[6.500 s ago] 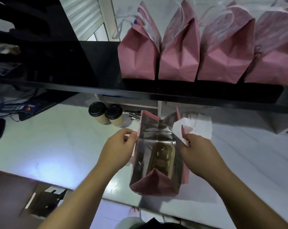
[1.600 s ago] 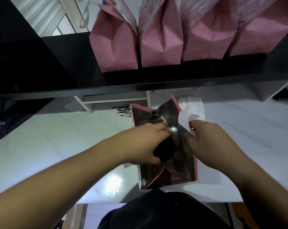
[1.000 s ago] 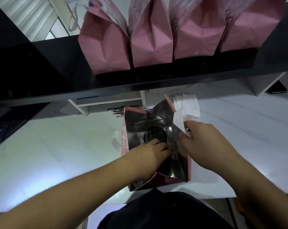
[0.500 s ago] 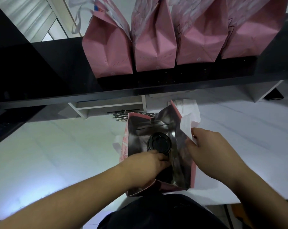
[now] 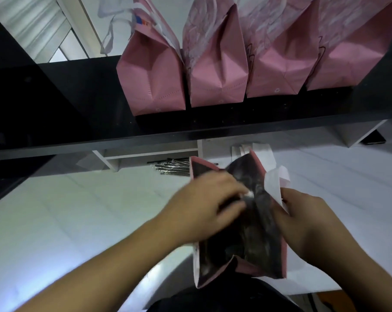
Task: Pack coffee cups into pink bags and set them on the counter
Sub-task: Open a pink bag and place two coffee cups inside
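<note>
**Left hand over the open bag mouth**

The pink bag stands on the white surface, its long axis running away from the person. The left hand hovers nearer over the foil-lined mouth, fingers loosely curled; blur hides whether they hold anything. The right hand pinches the right rim and white handle. No cups are discernible inside the dark interior.

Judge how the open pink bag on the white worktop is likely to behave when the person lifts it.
The open pink bag probably flexes: its thin walls crease where the right hand holds the rim. It may sag or tip if lifted by one side. Its foil-like lining looks smooth, perhaps slippery.
</note>
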Demonstrator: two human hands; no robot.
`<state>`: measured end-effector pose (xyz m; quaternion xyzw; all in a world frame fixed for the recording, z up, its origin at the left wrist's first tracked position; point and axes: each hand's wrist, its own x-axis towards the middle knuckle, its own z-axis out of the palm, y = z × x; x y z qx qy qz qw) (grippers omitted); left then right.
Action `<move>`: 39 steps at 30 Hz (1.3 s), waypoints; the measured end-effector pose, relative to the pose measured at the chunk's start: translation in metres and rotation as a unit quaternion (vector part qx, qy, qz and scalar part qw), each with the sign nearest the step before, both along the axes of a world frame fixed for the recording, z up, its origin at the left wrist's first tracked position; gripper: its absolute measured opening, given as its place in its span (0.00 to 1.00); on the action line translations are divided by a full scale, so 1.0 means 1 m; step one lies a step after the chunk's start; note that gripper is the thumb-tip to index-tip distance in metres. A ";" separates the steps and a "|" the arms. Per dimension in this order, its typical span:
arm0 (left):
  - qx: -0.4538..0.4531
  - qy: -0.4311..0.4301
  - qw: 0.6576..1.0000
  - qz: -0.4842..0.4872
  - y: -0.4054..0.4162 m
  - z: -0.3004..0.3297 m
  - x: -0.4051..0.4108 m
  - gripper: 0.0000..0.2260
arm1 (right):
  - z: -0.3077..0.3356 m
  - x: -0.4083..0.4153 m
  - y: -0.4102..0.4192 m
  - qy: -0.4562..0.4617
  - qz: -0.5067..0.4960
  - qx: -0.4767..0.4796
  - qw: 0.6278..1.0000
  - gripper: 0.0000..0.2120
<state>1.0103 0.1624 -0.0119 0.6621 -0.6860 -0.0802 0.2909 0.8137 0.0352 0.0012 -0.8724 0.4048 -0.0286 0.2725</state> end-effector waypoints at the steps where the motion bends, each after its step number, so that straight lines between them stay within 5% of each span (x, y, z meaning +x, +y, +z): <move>1: -0.056 0.077 0.993 0.068 0.000 0.006 0.017 0.06 | 0.000 -0.001 0.002 -0.021 0.008 -0.005 1.000 0.17; 3: -0.092 0.185 0.954 0.216 -0.003 0.003 0.057 0.04 | 0.001 -0.002 0.004 -0.036 0.013 -0.011 0.999 0.15; 6: 0.092 0.137 0.918 0.361 -0.002 -0.043 0.115 0.05 | 0.007 0.000 0.005 -0.007 -0.021 0.005 1.000 0.16; 9: 0.282 0.011 0.905 0.319 -0.003 -0.101 0.143 0.09 | 0.015 0.004 0.009 0.002 -0.027 0.007 1.000 0.20; 12: 0.351 -0.023 0.897 0.267 -0.016 -0.135 0.149 0.16 | 0.022 0.009 0.014 0.007 -0.039 0.022 0.999 0.29; 20: 0.332 -0.121 0.916 0.191 -0.031 -0.186 0.145 0.20 | 0.018 0.010 0.012 0.065 -0.042 0.026 0.997 0.08; 26: 0.285 -0.140 0.927 0.200 -0.018 -0.208 0.148 0.23 | 0.016 0.011 0.014 0.075 -0.046 0.016 0.996 0.07; 29: 0.278 -0.104 0.931 0.213 -0.017 -0.209 0.149 0.13 | 0.014 0.013 0.013 0.084 -0.047 0.021 0.995 0.06; 39: 0.404 -0.064 0.903 0.128 -0.021 -0.185 0.146 0.09 | 0.009 0.012 0.011 0.064 -0.037 0.019 0.997 0.09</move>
